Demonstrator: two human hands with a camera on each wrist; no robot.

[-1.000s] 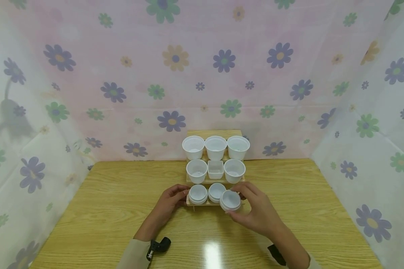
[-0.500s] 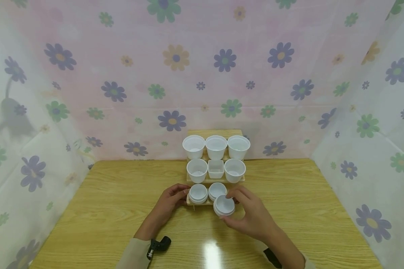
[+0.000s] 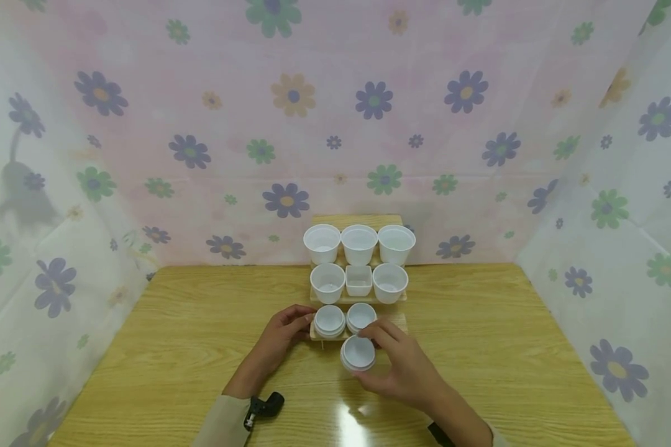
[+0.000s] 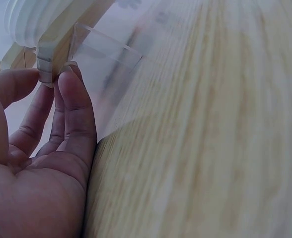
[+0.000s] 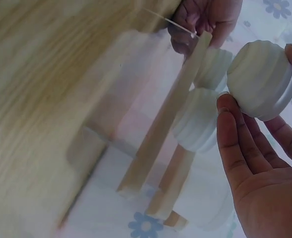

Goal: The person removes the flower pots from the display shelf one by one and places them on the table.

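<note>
My right hand [image 3: 405,369] holds a small white ribbed cup [image 3: 358,353] by its sides, in front of a tiered wooden stand [image 3: 358,220]. In the right wrist view, thumb and fingertips grip this cup [image 5: 262,82] out beyond the shelf's front edge. My left hand [image 3: 282,335] is at the left end of the stand's lowest shelf; the left wrist view has its thumb and fingers pinching the board's end [image 4: 54,57]. Two like cups, a left one [image 3: 329,323] and a middle one [image 3: 361,315], sit on that shelf. Its right end [image 3: 398,323] is bare wood.
Three larger white cups, among them a middle one [image 3: 359,247], stand on the top tier. A square white cup [image 3: 358,281] sits between two round ones on the middle tier. The wooden table [image 3: 212,323] backs onto a flowered cloth [image 3: 335,112].
My right hand has brought the white cup off the lowest shelf's right end, leftward and toward me. My left hand has kept its place on the shelf.
</note>
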